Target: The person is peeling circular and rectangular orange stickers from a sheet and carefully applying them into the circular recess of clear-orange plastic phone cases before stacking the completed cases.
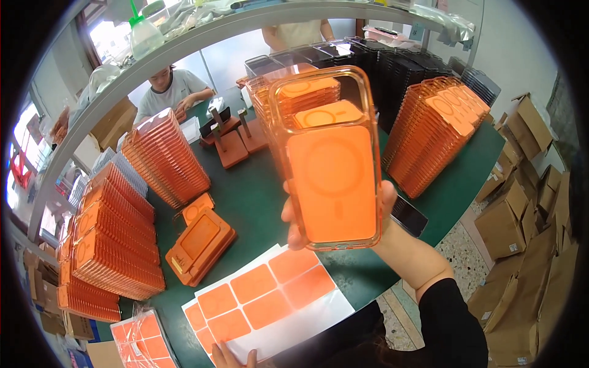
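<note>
Raised before me is a clear orange phone case (362, 92), upright, with a flat orange panel bearing a ring and a short bar over its lower part. My right hand (388, 202) is wrapped round it from behind, thumb at the right edge and fingertips at the left. On the near edge of the table, my left hand (233, 358) lies with fingers apart on a white sheet of orange stickers (264, 300); part of that hand is cut off by the frame. The sticker sheets overlap, and their lower right part is bare white backing.
Tall stacks of orange cases (165, 159) stand left, with another stack (429, 135) at right. An orange jig block (200, 245) sits left of the sheets; a dark phone (409, 216) lies near the right edge. Two people are across the green table (245, 196). Cardboard boxes (509, 214) lean at right.
</note>
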